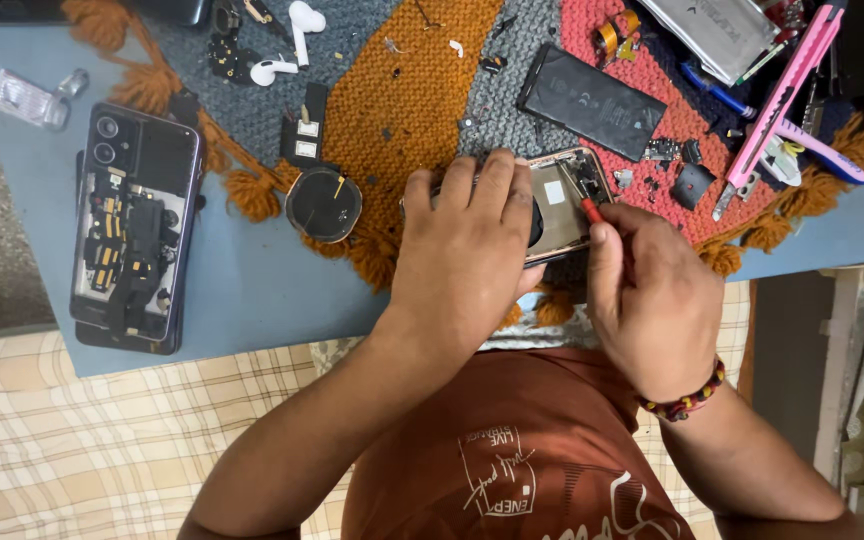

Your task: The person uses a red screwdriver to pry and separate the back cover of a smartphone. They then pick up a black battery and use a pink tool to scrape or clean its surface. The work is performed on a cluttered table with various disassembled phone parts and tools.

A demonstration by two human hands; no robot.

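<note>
My left hand (pixel 467 245) lies flat on an opened phone (pixel 564 200), pressing it down on the knitted mat (pixel 402 90); most of the phone is hidden under the palm. My right hand (pixel 652 300) grips a small red-handled screwdriver (pixel 590 208), whose tip touches the exposed upper corner of the phone's inside. A beaded bracelet (pixel 687 400) circles my right wrist.
A second dismantled phone (pixel 137 225) lies at the left on the blue table (pixel 252 290). Nearby are a round black coil (pixel 324 204), a black battery (pixel 592 100), white earbuds (pixel 292 40), a pink utility knife (pixel 787 90), small loose parts, and a checked cloth (pixel 102 440) below.
</note>
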